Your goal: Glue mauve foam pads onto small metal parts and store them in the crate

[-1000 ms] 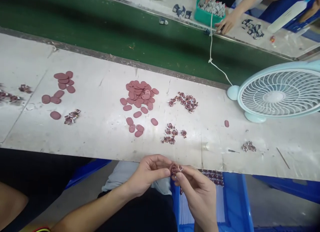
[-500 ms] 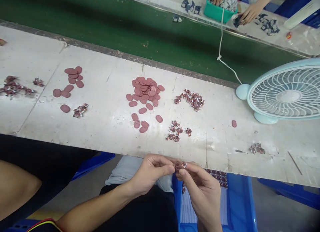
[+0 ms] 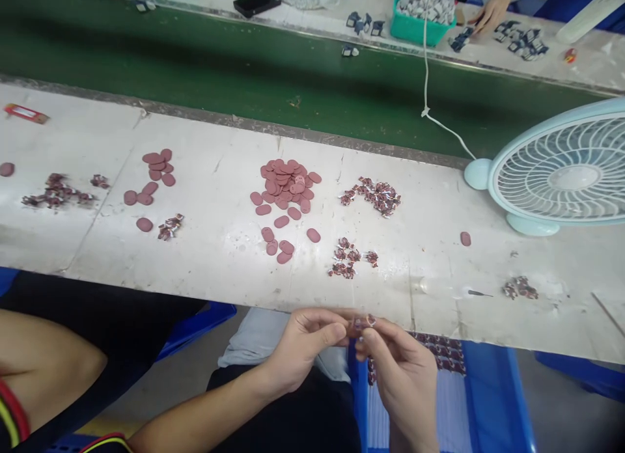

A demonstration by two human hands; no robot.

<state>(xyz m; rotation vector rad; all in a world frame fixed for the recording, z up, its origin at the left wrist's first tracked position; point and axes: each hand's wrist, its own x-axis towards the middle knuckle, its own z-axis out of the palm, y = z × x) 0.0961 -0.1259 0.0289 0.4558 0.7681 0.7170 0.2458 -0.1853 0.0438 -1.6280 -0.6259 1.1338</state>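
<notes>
On the counter, the disc pile lies left of 2 part clusters. Right of these stands the fan.

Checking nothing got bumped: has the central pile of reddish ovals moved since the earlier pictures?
No. Against the thin mark on the tabletop, the central pile of reddish ovals keeps its place; only the view has shifted.

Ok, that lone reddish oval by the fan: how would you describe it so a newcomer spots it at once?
Find the pale blue fan at the right of the white table. Just left of its foot lies one small reddish oval. Other ovals lie far to the left; this is the only one beside the fan.
</notes>
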